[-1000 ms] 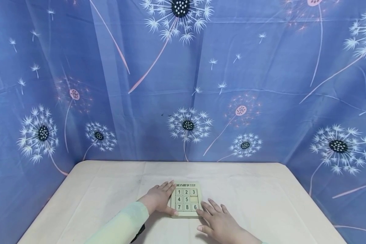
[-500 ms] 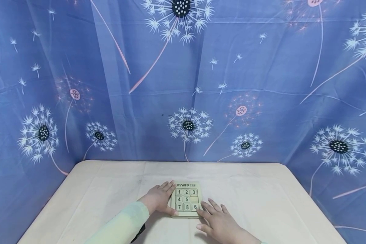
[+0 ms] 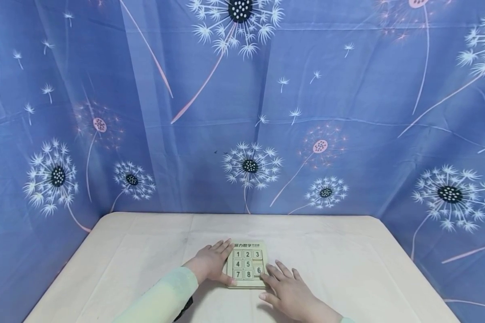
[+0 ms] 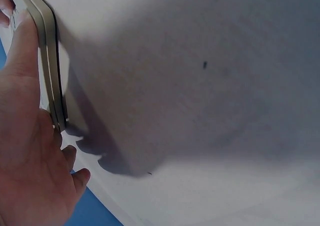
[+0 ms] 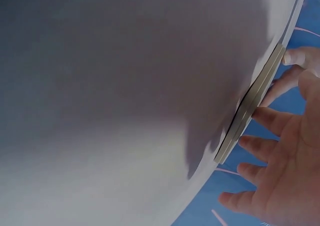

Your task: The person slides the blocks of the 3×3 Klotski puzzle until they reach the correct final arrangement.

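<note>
A pale sliding number puzzle (image 3: 247, 283) with square tiles lies flat on the table, a line of printed characters along its far edge. My left hand (image 3: 211, 262) steadies its left side, thumb (image 4: 26, 46) over the near corner and straight fingers along the far part. My right hand (image 3: 293, 291) is at its right side, index fingertip on the lower edge of the 6 tile (image 3: 258, 270), other fingers spread. That tile sits partly up in the gap below the 3 tile (image 3: 257, 254). Tiles 1, 2, 4, 5, 7 and 8 fill the other places.
A cream-coloured table (image 3: 153, 242) with rounded far corners carries the puzzle. Blue curtain (image 3: 194, 179) with a dandelion pattern hangs behind the table and on both sides. Something black (image 3: 184, 309) shows under the left sleeve (image 3: 161, 294).
The 6 tile has slid a little away from me, up from the bottom row toward the gap, with the right index finger following it. The left hand has stayed in place.
</note>
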A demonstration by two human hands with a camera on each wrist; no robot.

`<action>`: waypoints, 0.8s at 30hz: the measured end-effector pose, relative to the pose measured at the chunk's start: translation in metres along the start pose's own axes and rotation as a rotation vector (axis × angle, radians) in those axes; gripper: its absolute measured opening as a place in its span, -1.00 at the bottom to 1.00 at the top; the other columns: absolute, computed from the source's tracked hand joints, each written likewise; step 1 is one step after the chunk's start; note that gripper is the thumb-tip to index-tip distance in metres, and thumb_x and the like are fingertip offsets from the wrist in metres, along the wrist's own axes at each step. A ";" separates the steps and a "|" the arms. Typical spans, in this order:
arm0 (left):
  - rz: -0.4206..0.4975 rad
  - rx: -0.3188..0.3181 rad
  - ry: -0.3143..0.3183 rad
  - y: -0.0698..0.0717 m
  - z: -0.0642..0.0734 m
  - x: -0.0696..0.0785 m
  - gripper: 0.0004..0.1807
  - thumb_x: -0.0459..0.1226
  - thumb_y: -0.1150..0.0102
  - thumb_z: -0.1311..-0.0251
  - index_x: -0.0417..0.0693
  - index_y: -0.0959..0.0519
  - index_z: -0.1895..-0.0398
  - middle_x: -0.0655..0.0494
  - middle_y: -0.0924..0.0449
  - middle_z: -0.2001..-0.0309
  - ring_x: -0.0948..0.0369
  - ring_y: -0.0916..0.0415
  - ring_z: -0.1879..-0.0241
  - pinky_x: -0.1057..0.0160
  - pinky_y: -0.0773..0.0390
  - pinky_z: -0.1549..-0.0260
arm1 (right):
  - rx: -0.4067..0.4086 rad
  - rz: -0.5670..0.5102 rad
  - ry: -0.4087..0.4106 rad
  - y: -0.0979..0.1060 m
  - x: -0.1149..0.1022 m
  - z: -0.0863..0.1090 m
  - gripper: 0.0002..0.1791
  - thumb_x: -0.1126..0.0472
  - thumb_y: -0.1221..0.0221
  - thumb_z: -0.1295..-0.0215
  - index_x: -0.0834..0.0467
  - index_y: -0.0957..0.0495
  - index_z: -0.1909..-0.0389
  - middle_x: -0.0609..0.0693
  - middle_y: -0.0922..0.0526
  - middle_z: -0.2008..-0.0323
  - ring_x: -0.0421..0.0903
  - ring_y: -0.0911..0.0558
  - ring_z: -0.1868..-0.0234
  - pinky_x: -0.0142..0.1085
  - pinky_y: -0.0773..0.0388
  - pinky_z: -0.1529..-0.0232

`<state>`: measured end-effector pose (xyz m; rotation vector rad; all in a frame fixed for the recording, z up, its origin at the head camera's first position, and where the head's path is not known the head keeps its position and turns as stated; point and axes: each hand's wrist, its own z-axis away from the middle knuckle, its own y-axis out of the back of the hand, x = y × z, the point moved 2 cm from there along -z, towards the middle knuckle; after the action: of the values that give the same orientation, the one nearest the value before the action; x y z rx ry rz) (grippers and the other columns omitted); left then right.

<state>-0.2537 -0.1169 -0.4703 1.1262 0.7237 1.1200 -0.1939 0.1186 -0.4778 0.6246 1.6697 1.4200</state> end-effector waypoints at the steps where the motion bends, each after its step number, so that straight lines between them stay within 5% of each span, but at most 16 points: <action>1: 0.000 0.000 0.000 0.000 0.000 0.000 0.23 0.44 -0.30 0.04 0.00 -0.15 -0.62 0.11 -0.06 -0.67 0.09 -0.04 -0.65 0.01 -0.21 -0.61 | 0.001 -0.001 -0.001 0.000 0.000 -0.001 -0.31 -0.30 -0.09 -0.43 0.11 -0.54 -0.33 0.22 -0.45 -0.45 0.37 -0.35 -0.49 0.55 -0.29 -0.32; 24: -0.045 0.009 0.006 0.003 0.000 0.003 0.24 0.46 -0.30 0.06 0.01 -0.17 -0.61 0.11 -0.10 -0.65 0.11 -0.04 -0.65 0.03 -0.20 -0.61 | 0.017 -0.041 -0.034 0.000 0.002 -0.009 -0.31 -0.28 -0.10 -0.43 0.15 -0.56 -0.31 0.25 -0.45 -0.44 0.39 -0.32 -0.50 0.58 -0.26 -0.31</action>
<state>-0.2535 -0.1141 -0.4676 1.1091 0.7555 1.0834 -0.2030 0.1152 -0.4787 0.6171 1.6599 1.3603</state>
